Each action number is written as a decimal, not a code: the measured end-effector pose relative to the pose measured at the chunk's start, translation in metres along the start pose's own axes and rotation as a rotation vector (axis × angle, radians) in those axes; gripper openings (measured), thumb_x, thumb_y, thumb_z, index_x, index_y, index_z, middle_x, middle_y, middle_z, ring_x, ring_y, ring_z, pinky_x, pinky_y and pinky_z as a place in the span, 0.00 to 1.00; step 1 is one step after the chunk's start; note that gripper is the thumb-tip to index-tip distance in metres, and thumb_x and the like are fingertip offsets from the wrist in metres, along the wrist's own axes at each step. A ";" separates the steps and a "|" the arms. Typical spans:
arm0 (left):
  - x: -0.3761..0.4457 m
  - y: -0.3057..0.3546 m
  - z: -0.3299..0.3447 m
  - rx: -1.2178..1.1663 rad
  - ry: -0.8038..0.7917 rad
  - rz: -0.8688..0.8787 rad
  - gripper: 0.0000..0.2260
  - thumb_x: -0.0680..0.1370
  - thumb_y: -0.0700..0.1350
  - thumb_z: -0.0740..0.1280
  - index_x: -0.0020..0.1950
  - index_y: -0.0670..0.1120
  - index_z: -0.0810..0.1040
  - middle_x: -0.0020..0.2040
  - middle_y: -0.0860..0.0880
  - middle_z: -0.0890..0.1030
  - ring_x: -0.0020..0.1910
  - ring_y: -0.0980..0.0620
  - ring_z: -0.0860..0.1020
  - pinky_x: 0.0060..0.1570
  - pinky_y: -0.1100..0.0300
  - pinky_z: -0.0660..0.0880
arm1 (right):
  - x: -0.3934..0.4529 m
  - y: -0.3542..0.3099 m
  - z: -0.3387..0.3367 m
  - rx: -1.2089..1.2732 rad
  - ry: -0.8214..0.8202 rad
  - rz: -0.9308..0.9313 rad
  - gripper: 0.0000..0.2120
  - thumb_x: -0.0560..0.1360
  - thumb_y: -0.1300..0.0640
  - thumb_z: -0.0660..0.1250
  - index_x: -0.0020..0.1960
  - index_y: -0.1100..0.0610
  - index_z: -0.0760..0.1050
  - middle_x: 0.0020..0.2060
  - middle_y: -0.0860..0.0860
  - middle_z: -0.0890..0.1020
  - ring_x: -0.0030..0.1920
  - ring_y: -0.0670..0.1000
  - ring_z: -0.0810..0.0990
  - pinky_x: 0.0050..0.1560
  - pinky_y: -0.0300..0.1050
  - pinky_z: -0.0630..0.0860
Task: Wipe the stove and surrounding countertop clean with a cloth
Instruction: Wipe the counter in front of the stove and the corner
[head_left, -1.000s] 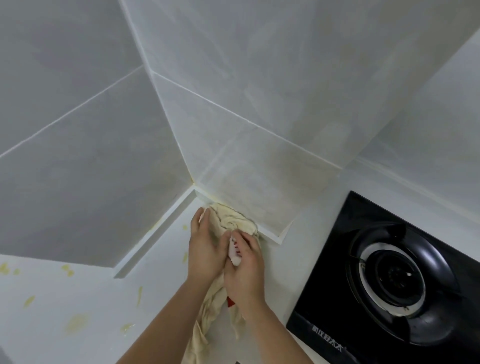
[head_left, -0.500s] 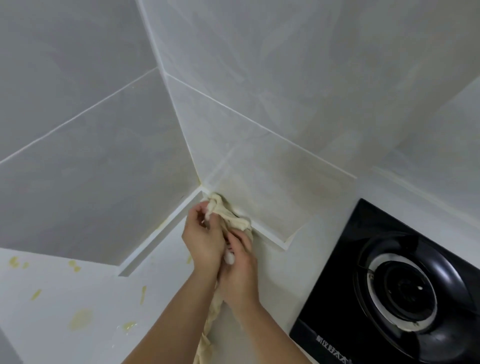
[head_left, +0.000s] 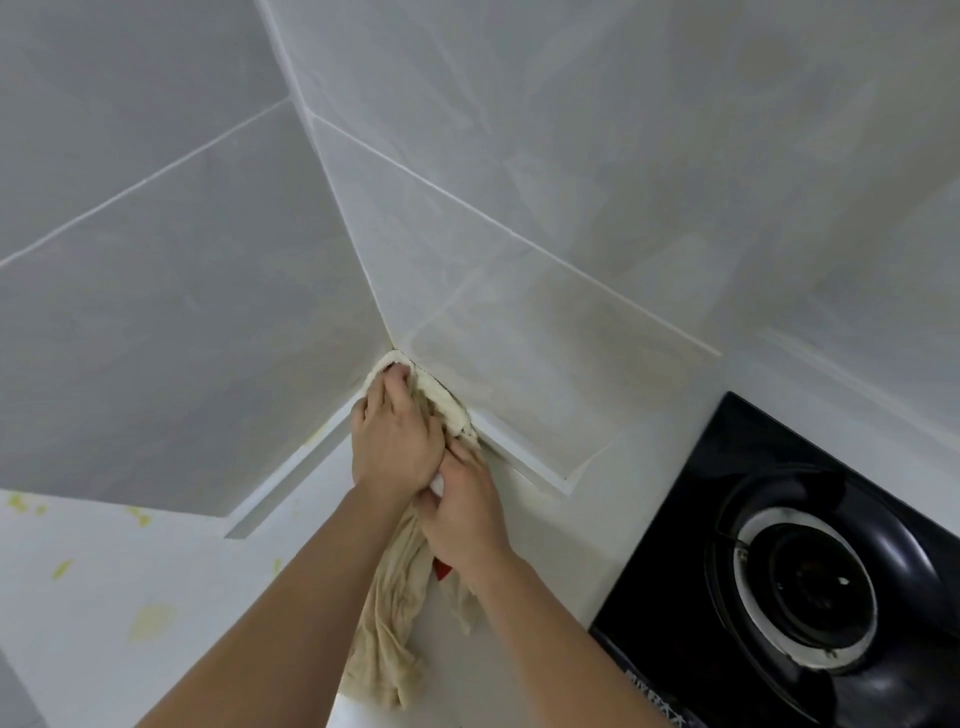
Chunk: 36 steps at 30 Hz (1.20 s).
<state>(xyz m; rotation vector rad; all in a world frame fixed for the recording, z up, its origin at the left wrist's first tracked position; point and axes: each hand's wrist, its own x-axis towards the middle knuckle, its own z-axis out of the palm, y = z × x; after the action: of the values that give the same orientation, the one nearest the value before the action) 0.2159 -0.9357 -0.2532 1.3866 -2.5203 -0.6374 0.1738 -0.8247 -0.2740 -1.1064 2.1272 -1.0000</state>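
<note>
step: corner wipe. left hand (head_left: 397, 441) fingers flat, pressing cloth (head_left: 441, 400) into wall-counter (head_left: 545, 561) corner; right hand (head_left: 462, 512) gripping cloth tail. next: likely sweep toward stove (head_left: 800, 566), yellow spots (head_left: 150, 621) remaining.

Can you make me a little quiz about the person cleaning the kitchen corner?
1. True or false: the left hand presses the cloth into the corner where the tiled walls meet.
2. What lies on the counter right of the right hand? A) stove B) kettle C) sink
3. What colour are the spots on the counter at the left?

Key: 1 true; 2 A; 3 yellow.
</note>
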 end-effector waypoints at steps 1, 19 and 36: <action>0.001 -0.001 0.000 0.014 -0.012 0.013 0.24 0.78 0.43 0.61 0.73 0.40 0.63 0.72 0.46 0.70 0.73 0.47 0.66 0.70 0.52 0.59 | 0.000 0.001 -0.002 -0.017 -0.004 -0.010 0.22 0.78 0.56 0.67 0.72 0.48 0.75 0.68 0.42 0.76 0.72 0.48 0.70 0.72 0.49 0.71; -0.082 0.060 0.003 0.123 -0.326 0.420 0.27 0.73 0.50 0.55 0.71 0.43 0.69 0.68 0.43 0.72 0.65 0.42 0.71 0.71 0.53 0.66 | -0.113 0.035 -0.012 -0.018 0.246 -0.001 0.09 0.78 0.59 0.70 0.56 0.49 0.83 0.50 0.37 0.81 0.60 0.46 0.77 0.64 0.40 0.74; -0.120 0.100 0.029 0.284 -0.368 0.741 0.33 0.79 0.49 0.56 0.83 0.41 0.55 0.82 0.45 0.61 0.81 0.47 0.57 0.81 0.48 0.52 | -0.164 0.037 -0.039 0.184 0.465 0.244 0.17 0.72 0.68 0.72 0.57 0.52 0.83 0.49 0.39 0.80 0.48 0.36 0.79 0.48 0.27 0.72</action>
<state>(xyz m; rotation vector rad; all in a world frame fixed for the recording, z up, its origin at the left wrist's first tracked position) 0.1944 -0.7802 -0.2288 0.3040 -3.2023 -0.4103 0.2140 -0.6576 -0.2622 -0.5427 2.3888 -1.4004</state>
